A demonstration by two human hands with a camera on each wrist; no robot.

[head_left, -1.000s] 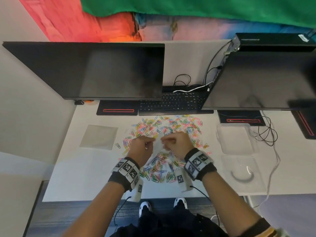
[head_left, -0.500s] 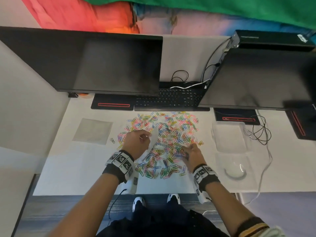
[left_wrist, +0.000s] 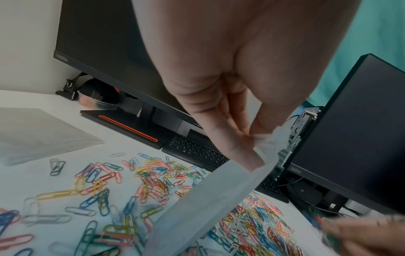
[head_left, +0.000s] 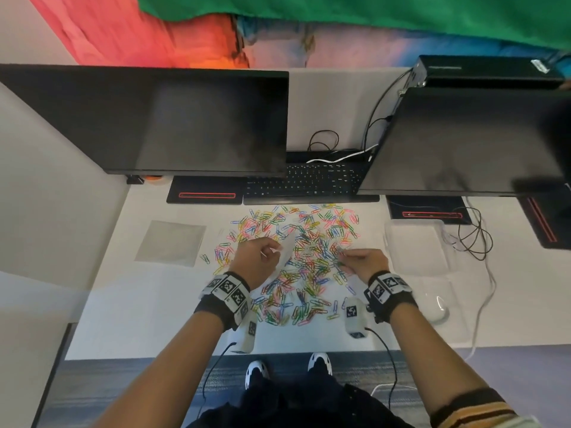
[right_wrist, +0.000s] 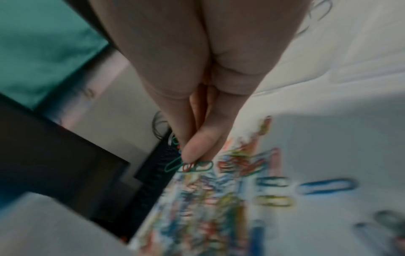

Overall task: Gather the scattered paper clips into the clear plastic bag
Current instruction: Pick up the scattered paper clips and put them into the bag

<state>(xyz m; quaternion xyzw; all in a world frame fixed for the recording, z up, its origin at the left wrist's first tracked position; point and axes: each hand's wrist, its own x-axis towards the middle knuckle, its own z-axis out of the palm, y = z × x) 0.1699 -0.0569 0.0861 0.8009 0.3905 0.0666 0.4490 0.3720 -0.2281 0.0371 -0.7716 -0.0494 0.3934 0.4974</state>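
Observation:
Many coloured paper clips (head_left: 296,257) lie spread over the white desk (head_left: 148,304) in front of the keyboard. My left hand (head_left: 262,257) pinches the top edge of a small clear plastic bag (head_left: 285,251), which hangs down over the clips; the left wrist view shows the bag (left_wrist: 208,199) held between thumb and fingers. My right hand (head_left: 355,261) is at the right side of the pile, its fingertips pinching a few clips (right_wrist: 184,164), among them a green one.
A second flat clear bag (head_left: 171,242) lies on the desk to the left. A clear plastic box (head_left: 417,245) and its lid (head_left: 432,304) sit to the right, with cables (head_left: 472,233). Two monitors (head_left: 173,118) and a keyboard (head_left: 306,180) stand behind the pile.
My right hand left the bag, dropped to the right side of the pile and pinched up clips. My left hand stayed put, holding the bag.

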